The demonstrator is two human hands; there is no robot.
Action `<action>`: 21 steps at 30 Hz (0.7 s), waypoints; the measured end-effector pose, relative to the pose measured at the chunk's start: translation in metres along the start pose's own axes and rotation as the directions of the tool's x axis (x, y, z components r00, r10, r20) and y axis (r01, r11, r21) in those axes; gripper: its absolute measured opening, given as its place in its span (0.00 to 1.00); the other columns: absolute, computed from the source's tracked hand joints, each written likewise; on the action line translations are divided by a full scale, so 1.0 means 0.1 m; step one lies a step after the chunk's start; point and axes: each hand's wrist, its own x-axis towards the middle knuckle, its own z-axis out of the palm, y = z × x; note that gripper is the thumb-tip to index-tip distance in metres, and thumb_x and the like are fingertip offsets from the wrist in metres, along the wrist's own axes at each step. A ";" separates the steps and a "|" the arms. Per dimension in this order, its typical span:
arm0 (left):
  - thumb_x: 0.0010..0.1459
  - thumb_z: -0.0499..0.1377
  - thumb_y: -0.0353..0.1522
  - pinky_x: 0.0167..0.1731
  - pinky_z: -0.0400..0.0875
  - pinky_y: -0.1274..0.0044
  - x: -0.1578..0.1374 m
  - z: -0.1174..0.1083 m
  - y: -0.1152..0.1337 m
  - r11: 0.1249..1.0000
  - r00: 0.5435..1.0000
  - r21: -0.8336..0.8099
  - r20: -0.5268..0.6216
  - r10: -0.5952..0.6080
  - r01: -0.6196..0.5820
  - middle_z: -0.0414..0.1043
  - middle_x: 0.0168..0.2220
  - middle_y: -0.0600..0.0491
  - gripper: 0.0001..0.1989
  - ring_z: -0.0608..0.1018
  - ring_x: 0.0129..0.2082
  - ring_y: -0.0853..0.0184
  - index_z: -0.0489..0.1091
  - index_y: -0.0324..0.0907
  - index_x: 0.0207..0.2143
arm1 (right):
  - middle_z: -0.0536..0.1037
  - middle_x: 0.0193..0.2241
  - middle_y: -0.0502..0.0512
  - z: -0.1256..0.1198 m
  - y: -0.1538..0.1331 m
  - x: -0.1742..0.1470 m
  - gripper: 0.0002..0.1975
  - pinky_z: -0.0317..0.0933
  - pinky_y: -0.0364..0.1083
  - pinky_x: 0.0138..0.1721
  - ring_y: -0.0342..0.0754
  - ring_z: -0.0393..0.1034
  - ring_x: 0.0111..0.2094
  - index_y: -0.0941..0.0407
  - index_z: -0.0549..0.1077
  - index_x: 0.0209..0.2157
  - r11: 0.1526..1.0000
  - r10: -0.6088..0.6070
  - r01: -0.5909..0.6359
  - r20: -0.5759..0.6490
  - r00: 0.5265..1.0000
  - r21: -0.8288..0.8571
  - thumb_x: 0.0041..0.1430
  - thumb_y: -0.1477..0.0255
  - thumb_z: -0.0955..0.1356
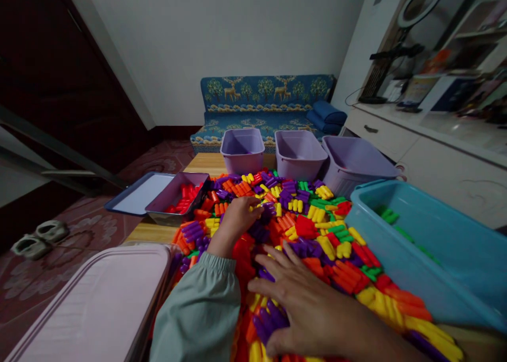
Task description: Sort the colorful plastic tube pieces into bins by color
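Bright plastic building pieces in red, orange, yellow, green and purple form a wide heap (304, 230). My left hand (240, 216), in a pale green sleeve, reaches into its middle. Those fingers are bent together beside a purple piece (268, 210); what they grip, if anything, is hidden. Closer to me, my bare right hand (295, 293) lies over the heap, palm down and fingers spread. A purple piece (271, 319) shows beside its thumb.
Lilac bins (242, 164) line the far side, and a blue bin (396, 235) with green pieces stands right. At left are a box (158, 214) of red pieces, a blue-rimmed lid (138, 193) and a pale lidded container (99, 298). Behind is a blue sofa (257, 119).
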 end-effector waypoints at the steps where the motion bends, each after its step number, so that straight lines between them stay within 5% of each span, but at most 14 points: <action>1: 0.59 0.58 0.36 0.39 0.69 0.74 -0.01 -0.03 0.00 1.000 1.000 -0.011 0.007 0.007 -0.007 0.80 0.39 0.46 0.15 0.79 0.39 0.59 0.79 0.40 0.43 | 0.55 0.67 0.60 0.04 0.03 0.05 0.37 0.34 0.65 0.66 0.63 0.40 0.69 0.43 0.67 0.59 0.999 0.003 -0.005 -0.033 0.999 -0.046 0.46 0.57 0.75; 6: 0.59 0.57 0.36 0.39 0.69 0.74 -0.03 -0.10 0.02 0.999 0.999 -0.041 0.042 0.009 -0.007 0.80 0.41 0.44 0.17 0.80 0.41 0.58 0.78 0.38 0.46 | 0.59 0.65 0.63 -0.05 0.29 0.41 0.20 0.31 0.63 0.67 0.59 0.43 0.68 0.53 0.74 0.48 0.957 -0.004 -0.078 -0.282 0.959 -0.279 0.51 0.71 0.69; 12: 0.63 0.52 0.37 0.36 0.68 0.76 -0.03 -0.11 0.04 0.998 0.997 -0.058 0.079 0.001 0.003 0.80 0.38 0.45 0.19 0.79 0.39 0.60 0.78 0.37 0.46 | 0.68 0.59 0.60 -0.32 0.59 0.82 0.25 0.36 0.67 0.64 0.59 0.55 0.63 0.53 0.69 0.56 0.919 0.097 -0.231 -0.386 0.917 -0.319 0.54 0.69 0.68; 16: 0.61 0.54 0.37 0.34 0.66 0.78 -0.02 -0.11 0.01 0.996 0.999 -0.087 0.054 -0.002 0.007 0.80 0.36 0.47 0.18 0.78 0.35 0.62 0.78 0.36 0.44 | 0.71 0.55 0.64 -0.42 0.56 0.90 0.19 0.42 0.66 0.63 0.60 0.61 0.57 0.57 0.72 0.52 0.887 0.167 -0.358 -0.521 0.837 -0.292 0.58 0.73 0.67; 18: 0.61 0.54 0.38 0.32 0.65 0.78 -0.02 -0.13 0.01 0.997 1.000 -0.083 0.017 0.005 -0.004 0.78 0.32 0.49 0.18 0.77 0.33 0.64 0.79 0.36 0.40 | 0.75 0.48 0.61 -0.41 0.42 0.82 0.14 0.47 0.61 0.61 0.57 0.65 0.53 0.57 0.75 0.46 0.911 0.122 -0.313 -0.548 0.827 -0.269 0.58 0.76 0.66; 21: 0.61 0.52 0.39 0.28 0.63 0.79 -0.03 -0.21 0.06 0.997 0.999 -0.081 -0.032 -0.009 0.006 0.76 0.28 0.50 0.19 0.75 0.30 0.65 0.78 0.35 0.35 | 0.77 0.37 0.55 -0.30 0.12 0.61 0.06 0.54 0.55 0.57 0.51 0.69 0.44 0.56 0.76 0.35 0.976 -0.024 -0.061 -0.381 0.924 -0.209 0.59 0.75 0.67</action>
